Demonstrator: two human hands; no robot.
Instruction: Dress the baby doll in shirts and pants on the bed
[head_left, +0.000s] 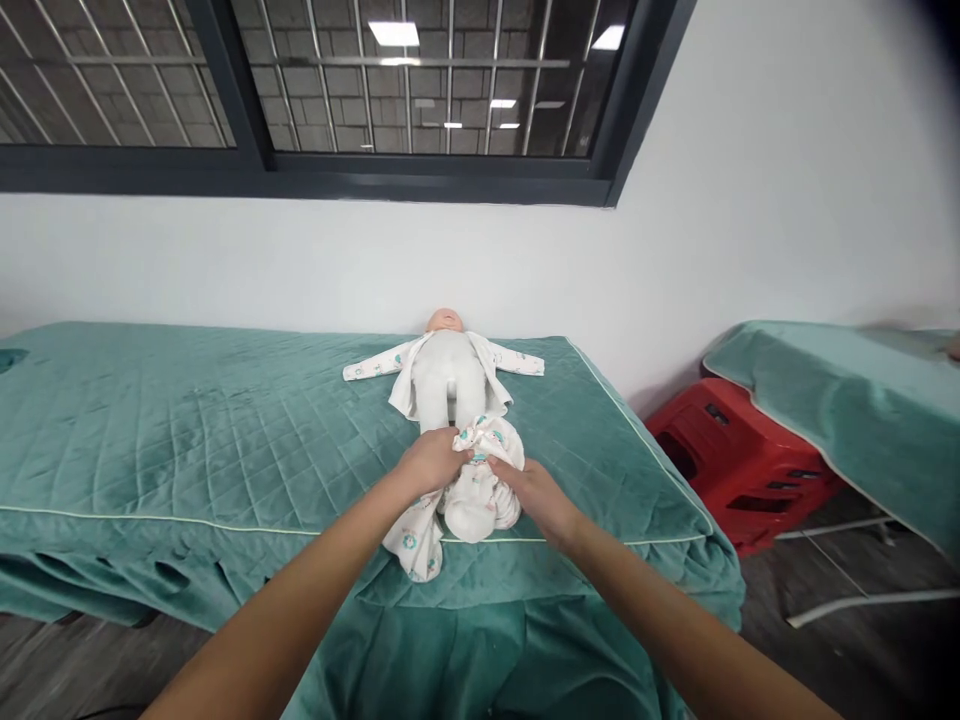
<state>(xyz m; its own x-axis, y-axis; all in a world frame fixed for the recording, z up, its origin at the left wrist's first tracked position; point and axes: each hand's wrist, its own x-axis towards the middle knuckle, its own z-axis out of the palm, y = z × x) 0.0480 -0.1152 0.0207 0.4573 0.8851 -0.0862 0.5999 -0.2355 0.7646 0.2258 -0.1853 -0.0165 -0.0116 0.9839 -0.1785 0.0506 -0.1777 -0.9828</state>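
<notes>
A baby doll (450,365) lies on its back on the green quilted bed cover, head toward the wall. Its white printed jacket (379,364) has the sleeves spread wide and the front open. Around the foot of the doll's leg on the right is a bunched pair of white printed baby pants (486,490). My left hand (435,460) pinches the gathered cloth from the left, and my right hand (534,492) grips it from the right. One pant leg (417,545) hangs loose at the bed's front edge. The doll's feet are largely hidden by cloth and hands.
The green bed cover (187,430) spreads far to the left. Right of the bed stand red plastic stools (739,450) and another green-covered table (862,400) with metal legs. Behind is a white wall (315,260) below a barred window (427,90).
</notes>
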